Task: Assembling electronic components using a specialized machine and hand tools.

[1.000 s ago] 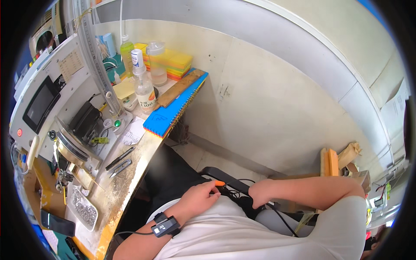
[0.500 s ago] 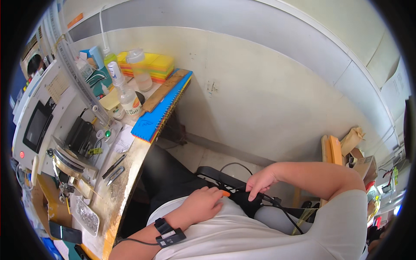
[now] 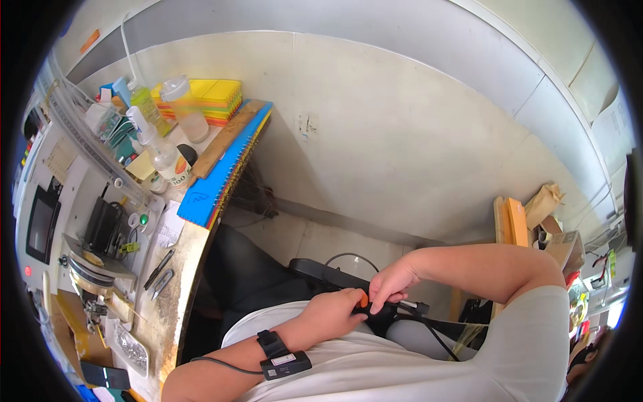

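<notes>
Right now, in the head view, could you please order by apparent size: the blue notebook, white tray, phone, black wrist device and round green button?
1. Blue notebook
2. White tray
3. Phone and black wrist device: about alike, so I leave them unranked
4. Round green button

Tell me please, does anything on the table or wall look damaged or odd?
Yes. The table has brown, worn-looking patches near its edge, and the wall shows dark marks right of the blue notebook; both break otherwise pale surfaces.
</notes>
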### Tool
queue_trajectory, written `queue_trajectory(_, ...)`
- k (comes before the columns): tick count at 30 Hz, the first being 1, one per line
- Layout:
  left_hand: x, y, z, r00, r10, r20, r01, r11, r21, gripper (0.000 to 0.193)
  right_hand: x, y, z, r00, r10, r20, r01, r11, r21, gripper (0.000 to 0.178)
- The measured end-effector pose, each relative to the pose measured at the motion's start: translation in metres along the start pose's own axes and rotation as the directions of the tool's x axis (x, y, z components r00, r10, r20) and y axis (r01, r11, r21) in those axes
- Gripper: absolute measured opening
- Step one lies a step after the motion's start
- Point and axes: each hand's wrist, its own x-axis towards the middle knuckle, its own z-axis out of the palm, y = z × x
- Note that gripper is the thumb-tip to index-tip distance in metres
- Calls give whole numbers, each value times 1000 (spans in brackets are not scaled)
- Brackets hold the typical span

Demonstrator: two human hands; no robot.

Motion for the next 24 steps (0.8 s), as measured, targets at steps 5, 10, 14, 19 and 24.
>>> queue_trajectory(5, 3, -11, 12, 984, 126, 128, -131, 991, 30, 21, -5, -8, -11, 998, 8, 55, -6, 999, -32, 31)
queue_trajectory(10, -2, -11, 5, 968, 175, 180, -177, 984, -4, 20, -14, -30, -5, 993, 117, -29, -119, 908, -402, 33)
queue_trajectory(14, -9, -13, -2, 963, 224, 151, -218, 974, -54, 17, -3, -32, 2, 980, 191, -51, -186, 806, -562, 35)
queue_trajectory(19, -26, -7, -20, 969, 197, 148, -186, 979, -86, 17, -9, -47, 26, 967, 214, -135, -244, 649, -721, 32)
queue_trajectory(24, -35, -8, -21, 973, 194, 128, -185, 980, -80, 19, -4, -45, 41, 954, 199, -224, -298, 552, -779, 22)
